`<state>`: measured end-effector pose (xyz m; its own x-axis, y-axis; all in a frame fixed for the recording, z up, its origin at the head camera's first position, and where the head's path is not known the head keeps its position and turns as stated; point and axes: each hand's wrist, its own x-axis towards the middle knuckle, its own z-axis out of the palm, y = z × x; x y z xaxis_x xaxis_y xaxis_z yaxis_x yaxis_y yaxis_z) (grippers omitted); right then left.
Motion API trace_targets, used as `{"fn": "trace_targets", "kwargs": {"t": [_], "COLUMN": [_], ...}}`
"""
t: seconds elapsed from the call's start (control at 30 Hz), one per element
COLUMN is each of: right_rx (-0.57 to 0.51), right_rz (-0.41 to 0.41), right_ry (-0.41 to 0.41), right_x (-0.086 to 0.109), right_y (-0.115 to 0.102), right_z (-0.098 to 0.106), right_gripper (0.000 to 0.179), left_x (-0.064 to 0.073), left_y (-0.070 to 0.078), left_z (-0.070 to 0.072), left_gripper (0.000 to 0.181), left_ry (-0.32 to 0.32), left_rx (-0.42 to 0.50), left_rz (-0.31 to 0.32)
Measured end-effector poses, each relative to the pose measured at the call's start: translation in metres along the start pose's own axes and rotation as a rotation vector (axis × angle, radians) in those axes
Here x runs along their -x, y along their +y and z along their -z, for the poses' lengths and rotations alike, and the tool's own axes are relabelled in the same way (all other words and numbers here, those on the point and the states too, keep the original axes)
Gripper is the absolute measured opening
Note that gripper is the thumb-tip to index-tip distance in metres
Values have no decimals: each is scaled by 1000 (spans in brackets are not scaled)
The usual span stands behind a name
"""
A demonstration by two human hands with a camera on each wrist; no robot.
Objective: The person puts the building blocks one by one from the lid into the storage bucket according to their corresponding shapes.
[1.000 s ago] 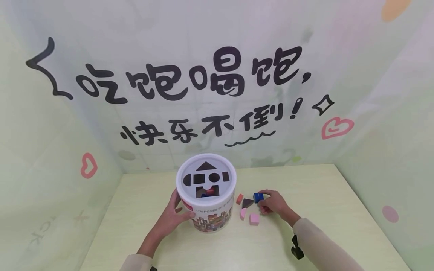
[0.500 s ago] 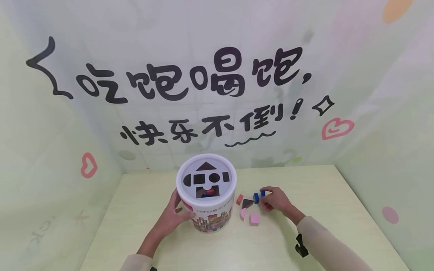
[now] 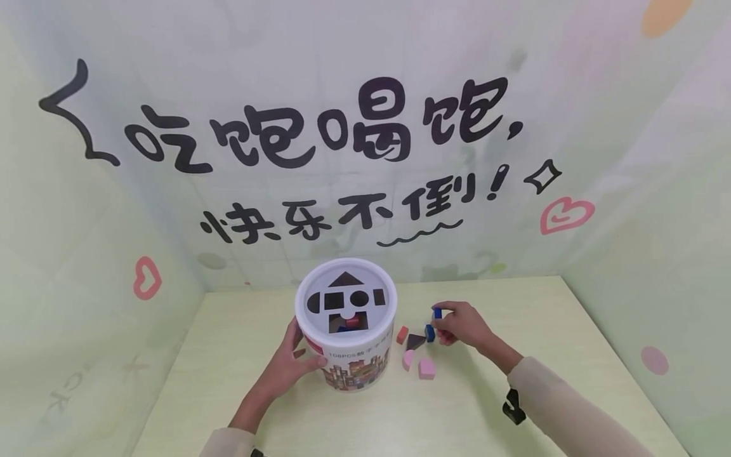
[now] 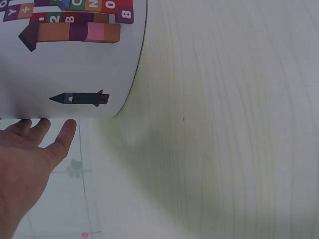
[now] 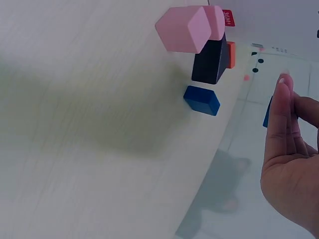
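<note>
My left hand (image 3: 285, 371) rests its fingers and thumb against the left side of a white toy-block bucket (image 3: 360, 368), printed with colourful blocks. In the left wrist view, extended fingers (image 4: 64, 139) touch its wall. The bucket's white lid (image 3: 304, 285) has shaped cutouts; a red piece (image 3: 352, 322) and some blue show inside. To the right of the bucket, my right hand (image 3: 465, 327) pinches a small blue block (image 3: 438, 313) between thumb and fingertips, mostly hidden in the right wrist view. A second blue block (image 5: 202, 100) lies on the table below that hand.
Between bucket and right hand lie an orange block (image 3: 402, 334), a dark triangular block (image 3: 415, 342), a pink rounded block (image 3: 407, 360) and a pink block (image 3: 426, 369). The pale wooden table (image 3: 285, 431) ends at a printed wall (image 3: 342, 247) behind.
My right hand has separated one blue block from the other and moved it up and back in the head view. The left hand and bucket stay put.
</note>
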<state>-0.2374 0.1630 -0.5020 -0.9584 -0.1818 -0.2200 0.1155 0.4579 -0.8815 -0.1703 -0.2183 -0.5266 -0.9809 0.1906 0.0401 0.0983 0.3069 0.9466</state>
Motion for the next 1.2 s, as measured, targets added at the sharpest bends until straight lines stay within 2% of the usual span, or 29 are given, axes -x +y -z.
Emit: {"fn": "trace_targets", "kwargs": {"t": [0.27, 0.57, 0.83, 1.0, 1.2], "right_rx": [60, 93, 80, 38, -5], "right_rz": [80, 128, 169, 185, 183], "right_ry": [-44, -97, -126, -158, -173], "right_x": [6, 13, 18, 22, 29], "right_y": [-25, -52, -75, -91, -102], "right_z": [3, 7, 8, 5, 3], "right_gripper": [42, 41, 40, 40, 40], "left_x": [1, 0, -2, 0, -1], "left_y": [0, -2, -4, -5, -5], "left_z": [1, 1, 2, 3, 2], "left_gripper": [102, 101, 101, 101, 100], "left_ry": [0, -3, -6, 6, -11], "left_rx": [-1, -8, -5, -11, -6], "left_rz": [0, -10, -17, -15, -22]}}
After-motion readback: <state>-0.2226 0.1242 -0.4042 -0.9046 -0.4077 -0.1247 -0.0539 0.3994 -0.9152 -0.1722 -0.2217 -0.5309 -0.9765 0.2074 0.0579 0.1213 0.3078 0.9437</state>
